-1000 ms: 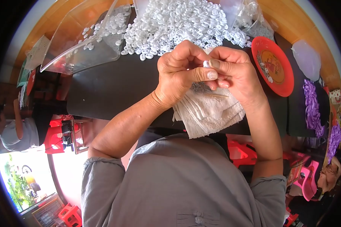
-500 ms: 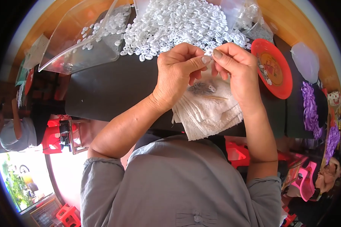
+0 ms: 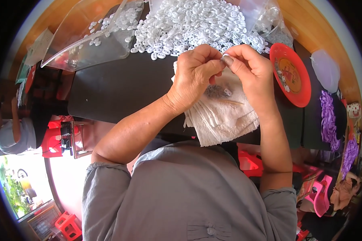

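Observation:
My left hand (image 3: 193, 74) and my right hand (image 3: 255, 73) meet over the table, thumbs and fingertips pinched together. A sliver of white shows at the right fingertips, where a small white oval piece is mostly hidden; what the left fingers grip cannot be made out. Beneath them lies a folded cream towel (image 3: 221, 130). It bears a cluster of thin grey bits (image 3: 215, 92), one white two-holed piece (image 3: 228, 92) and a thin wooden stick (image 3: 234, 102). Beyond my hands spreads a large heap of white oval two-holed pieces (image 3: 193, 24).
A tilted clear plastic bin (image 3: 84, 56) with more white pieces stands at the far left. To the right, a red plate (image 3: 303, 86) holds a few small pieces. Purple bundles (image 3: 329, 120) and a clear bag (image 3: 275, 24) lie farther right. Another person (image 3: 16, 134) sits at left.
The white piece seen between the fingertips is now mostly covered. My left hand has shifted slightly right, and its thumb has turned in closer to the right thumb.

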A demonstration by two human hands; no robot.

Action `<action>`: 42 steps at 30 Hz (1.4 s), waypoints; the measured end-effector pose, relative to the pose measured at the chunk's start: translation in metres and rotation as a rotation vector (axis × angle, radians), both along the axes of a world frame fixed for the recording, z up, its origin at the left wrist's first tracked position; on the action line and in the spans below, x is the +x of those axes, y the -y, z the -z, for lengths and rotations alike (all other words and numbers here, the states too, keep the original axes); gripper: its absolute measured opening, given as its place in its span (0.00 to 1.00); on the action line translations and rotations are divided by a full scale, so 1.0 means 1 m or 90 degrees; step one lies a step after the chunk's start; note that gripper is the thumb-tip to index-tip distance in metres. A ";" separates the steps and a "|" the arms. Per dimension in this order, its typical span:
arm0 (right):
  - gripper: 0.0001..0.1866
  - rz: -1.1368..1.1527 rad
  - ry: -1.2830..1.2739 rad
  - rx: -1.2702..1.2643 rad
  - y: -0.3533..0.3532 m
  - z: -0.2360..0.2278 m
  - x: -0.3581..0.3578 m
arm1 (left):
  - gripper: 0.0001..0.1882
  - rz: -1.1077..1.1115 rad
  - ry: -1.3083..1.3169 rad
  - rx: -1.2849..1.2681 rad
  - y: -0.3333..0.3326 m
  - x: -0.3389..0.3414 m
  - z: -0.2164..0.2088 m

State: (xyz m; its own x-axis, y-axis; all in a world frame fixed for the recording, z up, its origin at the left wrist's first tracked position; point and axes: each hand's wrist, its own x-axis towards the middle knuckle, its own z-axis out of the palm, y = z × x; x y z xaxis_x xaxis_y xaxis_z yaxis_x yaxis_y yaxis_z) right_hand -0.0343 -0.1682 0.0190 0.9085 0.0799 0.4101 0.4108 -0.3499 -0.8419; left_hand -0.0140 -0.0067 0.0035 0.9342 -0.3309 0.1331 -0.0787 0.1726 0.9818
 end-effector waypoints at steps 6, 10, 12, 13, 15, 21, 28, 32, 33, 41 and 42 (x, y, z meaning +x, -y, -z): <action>0.06 0.033 -0.139 0.166 -0.006 -0.007 -0.008 | 0.05 -0.011 0.068 0.006 -0.002 -0.002 0.004; 0.07 0.071 -0.139 0.282 0.001 -0.007 -0.003 | 0.06 0.003 -0.028 -0.053 -0.001 0.000 0.001; 0.08 0.068 -0.159 0.307 -0.001 -0.007 -0.002 | 0.06 0.002 -0.050 -0.059 0.001 0.000 -0.001; 0.08 0.069 -0.159 0.306 -0.003 -0.007 -0.002 | 0.06 0.002 -0.073 -0.063 0.001 0.000 -0.001; 0.08 0.064 -0.168 0.292 -0.005 -0.009 -0.003 | 0.07 -0.004 -0.075 -0.062 0.001 0.002 -0.002; 0.09 0.056 -0.179 0.269 -0.002 -0.009 -0.002 | 0.07 -0.003 -0.048 -0.062 0.000 0.002 -0.002; 0.08 0.057 -0.186 0.302 0.002 -0.011 0.000 | 0.06 0.002 -0.045 -0.045 0.000 0.002 -0.001; 0.07 0.041 -0.201 0.265 0.004 -0.010 0.000 | 0.07 0.001 -0.040 -0.037 -0.001 0.002 -0.001; 0.07 0.033 -0.202 0.247 0.006 -0.010 0.000 | 0.07 0.003 -0.036 -0.037 -0.001 0.002 -0.002; 0.07 0.018 -0.176 0.217 0.002 -0.009 0.000 | 0.07 0.005 -0.028 -0.032 0.000 0.002 -0.001; 0.08 0.012 -0.177 0.205 0.001 -0.009 0.000 | 0.07 0.005 -0.025 -0.029 -0.001 0.002 -0.001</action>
State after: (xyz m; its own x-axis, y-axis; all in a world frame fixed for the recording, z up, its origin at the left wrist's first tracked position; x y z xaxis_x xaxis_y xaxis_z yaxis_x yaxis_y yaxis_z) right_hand -0.0346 -0.1695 0.0282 0.9882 -0.0305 0.1498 0.1480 -0.0562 -0.9874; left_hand -0.0123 -0.0061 0.0048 0.9365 -0.3327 0.1105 -0.0380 0.2170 0.9754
